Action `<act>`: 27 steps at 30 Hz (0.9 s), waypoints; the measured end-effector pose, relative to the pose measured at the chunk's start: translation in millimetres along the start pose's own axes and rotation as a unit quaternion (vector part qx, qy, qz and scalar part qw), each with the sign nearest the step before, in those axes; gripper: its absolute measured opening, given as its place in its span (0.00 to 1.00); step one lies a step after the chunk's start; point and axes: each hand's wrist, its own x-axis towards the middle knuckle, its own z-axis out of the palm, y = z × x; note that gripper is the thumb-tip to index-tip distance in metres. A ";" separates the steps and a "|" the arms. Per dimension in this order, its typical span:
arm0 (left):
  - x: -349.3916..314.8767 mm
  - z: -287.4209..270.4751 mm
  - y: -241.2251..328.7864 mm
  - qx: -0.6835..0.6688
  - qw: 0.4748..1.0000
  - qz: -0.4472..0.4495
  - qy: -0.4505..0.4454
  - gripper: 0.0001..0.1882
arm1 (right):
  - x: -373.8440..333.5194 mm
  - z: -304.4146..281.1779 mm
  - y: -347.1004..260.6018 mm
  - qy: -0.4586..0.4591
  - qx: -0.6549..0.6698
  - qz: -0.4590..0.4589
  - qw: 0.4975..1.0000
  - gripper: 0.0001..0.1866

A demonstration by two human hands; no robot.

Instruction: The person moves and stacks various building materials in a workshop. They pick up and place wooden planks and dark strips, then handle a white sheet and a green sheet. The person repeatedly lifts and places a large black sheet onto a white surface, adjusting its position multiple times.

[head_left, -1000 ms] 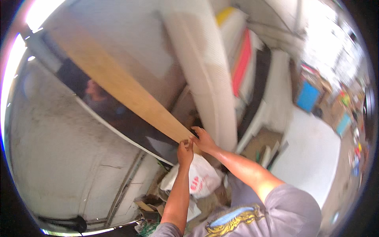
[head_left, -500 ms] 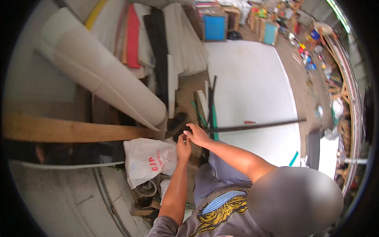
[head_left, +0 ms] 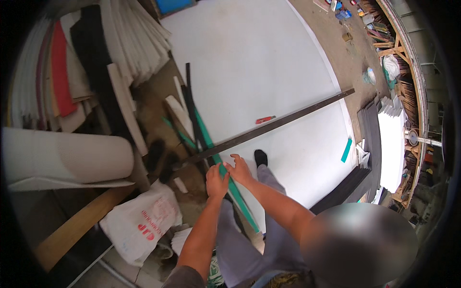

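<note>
My left hand [head_left: 216,183] and my right hand [head_left: 239,170] are close together at the middle of the head view, thumbs near each other. Both have loosely bent fingers, thumb and forefinger apart, and no held thing shows between them. Behind them a long green strip [head_left: 245,211] runs diagonally along the left edge of a white sheet [head_left: 254,62]. A long dark bar [head_left: 283,120] lies across the sheet, its near end just above my hands. A red cutter knife [head_left: 265,119] lies beside the bar. Black strips [head_left: 192,105] are beside the green one.
A white printed bag [head_left: 144,218] sits at the lower left, near a wooden board [head_left: 79,228]. A large white roll [head_left: 72,156] and upright sheets stand at left. Stacked dark sheets [head_left: 372,139] and a green offcut [head_left: 346,150] are at right. My dark-shod foot [head_left: 260,158] is on the sheet.
The view has swung so the white sheet, bar and knife sit further left and the bar slants more. My hands have parted slightly from touching fingertips.
</note>
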 end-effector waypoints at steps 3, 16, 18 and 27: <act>53.9 85.6 -36.4 0.070 0.997 0.009 -0.029 0.36 | 69.7 20.2 97.9 0.008 -0.002 0.073 0.997 0.42; 203.9 274.4 -152.4 0.361 0.918 0.054 -0.156 0.43 | 276.1 33.3 284.0 0.149 0.262 0.422 0.855 0.60; 213.5 283.3 -164.9 0.370 0.912 0.040 -0.173 0.41 | 285.1 32.1 284.3 0.162 0.285 0.437 0.838 0.59; 189.6 230.9 -106.2 0.239 0.937 0.006 -0.255 0.32 | 241.7 -18.4 275.6 0.208 0.247 0.449 0.833 0.56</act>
